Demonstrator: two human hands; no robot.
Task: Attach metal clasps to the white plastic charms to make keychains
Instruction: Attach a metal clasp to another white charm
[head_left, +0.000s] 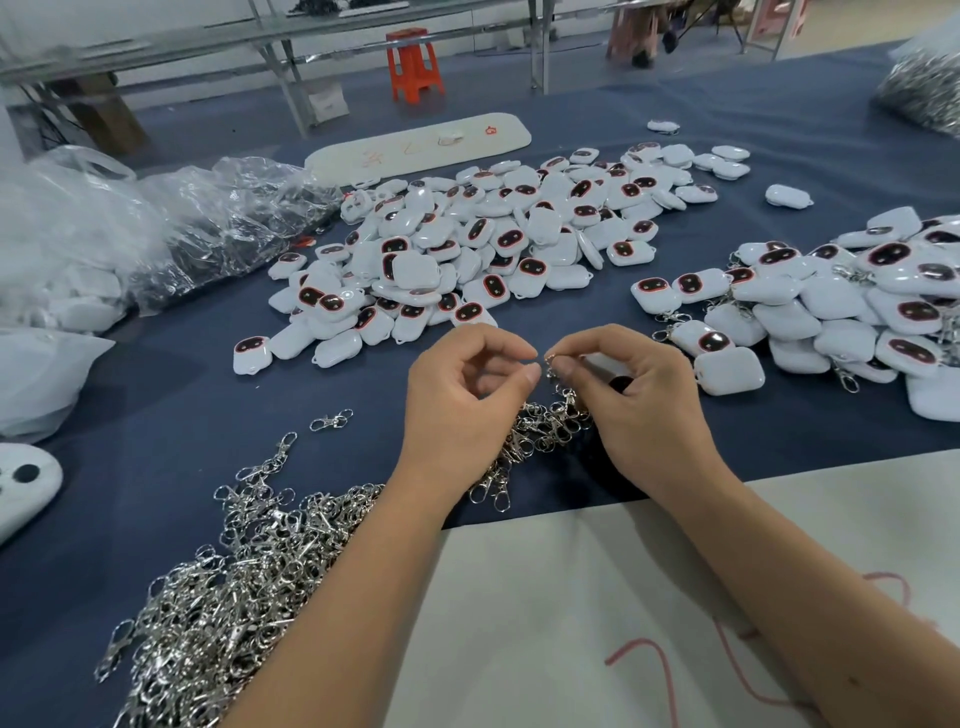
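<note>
While both hands work at frame centre, the right hand (631, 384) pinches a clasp (551, 361) between thumb and forefinger, and under its curled fingers it seems to cup a charm (608, 364), of which only a white edge and a dark patch show. The left hand (462, 395) is half closed, thumb and forefinger tips nearly meeting just beside the clasp's small ring; whether it grips anything I cannot tell.

Judged step: opening or threading the clasp's ring through the charm's loop.

- Bare charms: a big heap (488, 244) at upper centre. None of these shows a clasp.
- Finished keychains (831, 296): pile at right, clasps trailing from several.
- Loose clasps (223, 582): large tangle at lower left, a smaller clump (540, 426) directly under the hands.
- All on a blue cloth (156, 395).

To do it well:
- Hold the charm still in the right palm, its loop turned toward the left fingertips.
- Let the left thumbnail part the ring only enough to pass the loop; over-spreading may leave a gap.
- Lift clear of the clump below so no stray clasp snags.
- Check the ring shuts flush before dropping it on the right pile.
</note>
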